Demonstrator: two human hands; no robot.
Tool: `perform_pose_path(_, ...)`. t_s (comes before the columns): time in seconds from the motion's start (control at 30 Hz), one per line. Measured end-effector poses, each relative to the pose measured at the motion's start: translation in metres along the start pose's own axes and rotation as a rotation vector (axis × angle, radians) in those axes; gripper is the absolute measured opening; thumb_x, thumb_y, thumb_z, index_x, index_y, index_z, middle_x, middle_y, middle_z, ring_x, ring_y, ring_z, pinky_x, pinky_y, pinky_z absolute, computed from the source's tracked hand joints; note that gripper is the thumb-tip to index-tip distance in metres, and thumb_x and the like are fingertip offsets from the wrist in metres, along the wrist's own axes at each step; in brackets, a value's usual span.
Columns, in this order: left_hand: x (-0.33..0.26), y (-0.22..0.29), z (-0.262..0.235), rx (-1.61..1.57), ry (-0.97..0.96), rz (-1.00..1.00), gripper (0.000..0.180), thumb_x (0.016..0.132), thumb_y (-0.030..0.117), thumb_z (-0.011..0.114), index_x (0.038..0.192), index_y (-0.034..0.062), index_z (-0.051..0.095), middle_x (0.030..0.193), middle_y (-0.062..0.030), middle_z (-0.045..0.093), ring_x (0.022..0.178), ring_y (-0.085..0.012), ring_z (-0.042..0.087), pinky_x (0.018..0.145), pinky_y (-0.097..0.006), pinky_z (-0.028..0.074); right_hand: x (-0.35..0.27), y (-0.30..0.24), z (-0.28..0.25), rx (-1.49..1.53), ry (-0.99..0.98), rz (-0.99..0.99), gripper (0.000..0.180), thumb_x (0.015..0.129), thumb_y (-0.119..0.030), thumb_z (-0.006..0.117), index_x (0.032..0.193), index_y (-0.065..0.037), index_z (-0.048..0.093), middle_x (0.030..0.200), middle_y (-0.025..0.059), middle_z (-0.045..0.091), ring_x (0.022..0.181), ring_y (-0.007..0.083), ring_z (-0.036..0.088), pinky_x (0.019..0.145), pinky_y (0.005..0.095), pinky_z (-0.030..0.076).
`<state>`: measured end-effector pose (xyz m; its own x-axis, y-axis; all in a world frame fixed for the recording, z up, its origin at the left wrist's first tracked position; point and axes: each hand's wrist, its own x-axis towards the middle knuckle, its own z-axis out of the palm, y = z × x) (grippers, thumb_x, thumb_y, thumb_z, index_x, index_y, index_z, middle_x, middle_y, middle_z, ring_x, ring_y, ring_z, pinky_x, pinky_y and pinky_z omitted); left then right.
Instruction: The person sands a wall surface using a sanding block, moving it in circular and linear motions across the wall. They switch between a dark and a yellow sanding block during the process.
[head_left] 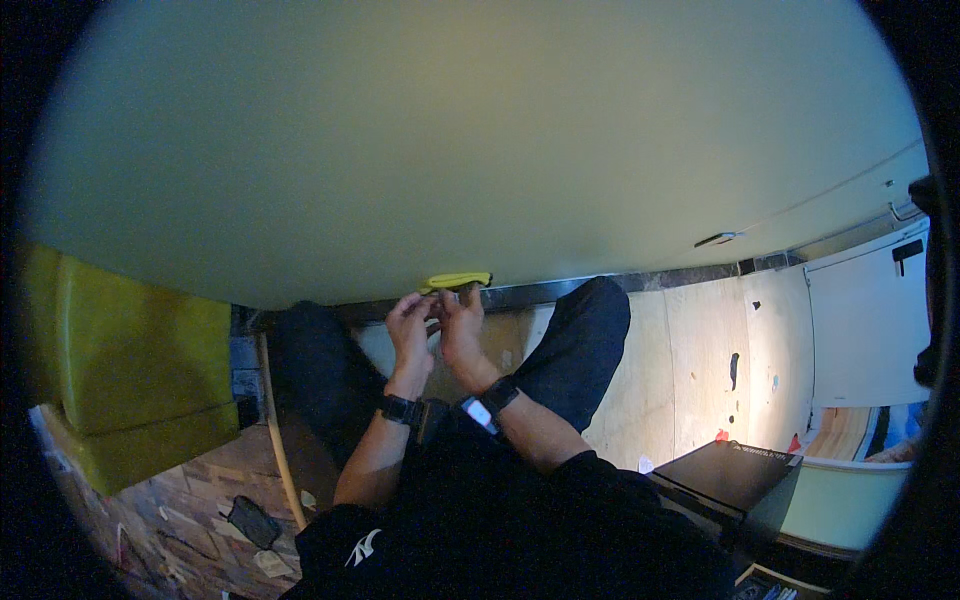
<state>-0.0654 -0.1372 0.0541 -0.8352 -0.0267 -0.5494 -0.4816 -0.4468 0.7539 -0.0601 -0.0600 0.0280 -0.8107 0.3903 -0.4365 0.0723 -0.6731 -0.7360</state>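
Note:
My left hand [410,328] and my right hand [461,325] are close together, low against the pale green wall [480,150], between my knees. Just beyond my fingertips lies a small bright yellow folded piece, like a cloth [460,279], with a dark edge at its right end. My right fingertips reach its lower edge; contact is hard to tell. The fingers of both hands are bent and drawn together. Whatever they pinch is too small or hidden to make out. Each wrist wears a dark band, and a lit screen [481,413] shows by the right one.
Along the wall's foot runs a dark skirting strip [520,295]. A yellow upholstered block [150,350] stands at left, beside a wooden pole [280,440] and a patterned floor [190,490]. At right are pale boards [640,370], a dark box [725,480] and a white panel [865,330].

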Motion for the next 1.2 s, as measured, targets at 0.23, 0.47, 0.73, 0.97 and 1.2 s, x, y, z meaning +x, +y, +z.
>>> perform_pose_path(0.23, -0.019, 0.024, 0.026, 0.221, -0.267, 0.205, 0.029, 0.095, 0.013, 0.064, 0.121, -0.0003, 0.061, 0.105, -0.0098, 0.071, 0.091, -0.0175, 0.069, 0.077, -0.031, 0.056, -0.007, -0.082, 0.000, 0.310, -0.018, 0.185, 0.021, 0.101, -0.011, 0.046, 0.117, -0.002, 0.055, 0.109, 0.0144, 0.061, 0.102, 0.0276, 0.060, 0.088, 0.0444, 0.052)
perform_pose_path(0.47, -0.058, 0.083, 0.085, 0.239, -0.617, 0.460, 0.025, 0.095, 0.013, 0.065, 0.114, -0.0020, 0.067, 0.107, -0.0110, 0.072, 0.094, -0.0148, 0.069, 0.082, -0.029, 0.056, -0.067, -0.172, 0.022, 0.280, -0.284, -0.073, 0.023, 0.102, -0.015, 0.048, 0.121, -0.002, 0.054, 0.113, 0.0108, 0.062, 0.106, 0.0231, 0.060, 0.093, 0.0398, 0.047)
perform_pose_path(0.73, -0.033, 0.065, 0.101, 0.530, -0.412, 0.711, 0.017, 0.092, 0.013, 0.068, 0.092, -0.0034, 0.074, 0.080, -0.0109, 0.073, 0.072, -0.0146, 0.069, 0.065, -0.028, 0.053, -0.035, -0.144, 0.006, 0.088, -0.056, -0.301, 0.020, 0.099, -0.003, 0.053, 0.118, 0.001, 0.058, 0.110, 0.0073, 0.064, 0.099, 0.0183, 0.062, 0.088, 0.0330, 0.051)
perform_pose_path(0.97, 0.044, -0.046, 0.048, 0.323, -0.238, 0.243, 0.014, 0.090, 0.008, 0.069, 0.097, -0.0028, 0.074, 0.089, -0.0052, 0.073, 0.078, -0.0116, 0.065, 0.072, -0.029, 0.052, 0.021, -0.059, -0.048, 0.057, 0.080, 0.000, 0.015, 0.097, -0.005, 0.057, 0.111, -0.002, 0.061, 0.102, 0.0076, 0.065, 0.092, 0.0194, 0.063, 0.081, 0.0329, 0.053)
perform_pose_path(1.2, 0.089, -0.068, -0.050, 0.346, 0.105, 0.107, 0.026, 0.090, 0.011, 0.068, 0.113, -0.0014, 0.065, 0.097, -0.0067, 0.070, 0.079, -0.0156, 0.064, 0.066, -0.030, 0.048, 0.095, 0.080, -0.058, -0.011, -0.225, 0.270, 0.028, 0.099, -0.021, 0.050, 0.117, -0.001, 0.059, 0.112, 0.0158, 0.064, 0.103, 0.0302, 0.061, 0.088, 0.0459, 0.052)
